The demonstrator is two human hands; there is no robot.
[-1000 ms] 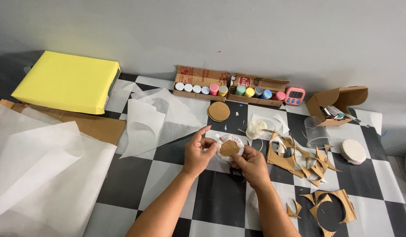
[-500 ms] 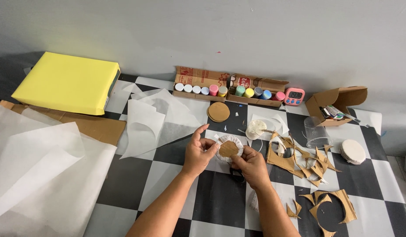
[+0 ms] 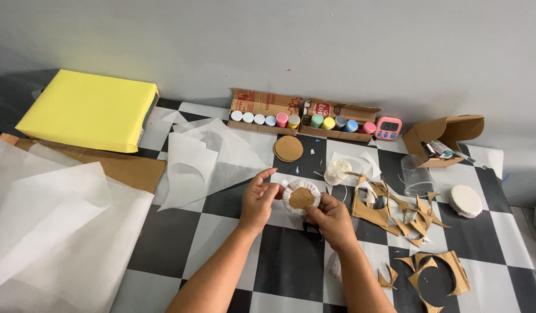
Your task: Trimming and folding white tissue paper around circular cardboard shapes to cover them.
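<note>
Head camera shows us pinching a paper-wrapped cardboard disc [image 3: 301,197] between our left hand [image 3: 259,199] and right hand [image 3: 331,218], fingers closed on its rim. It sits just below the bare cardboard disc [image 3: 288,148], left of the cardboard scraps [image 3: 389,204].

place: craft table (home-like) | signs: paint pots [image 3: 302,120], cardboard scraps [image 3: 395,208], checkered tablecloth [image 3: 279,255]

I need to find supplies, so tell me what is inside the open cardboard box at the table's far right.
The open cardboard box lies on its side. At its mouth show a few thin items with white, green and red packaging. What they are, and whatever sits deeper, is hidden by the box walls.
</note>
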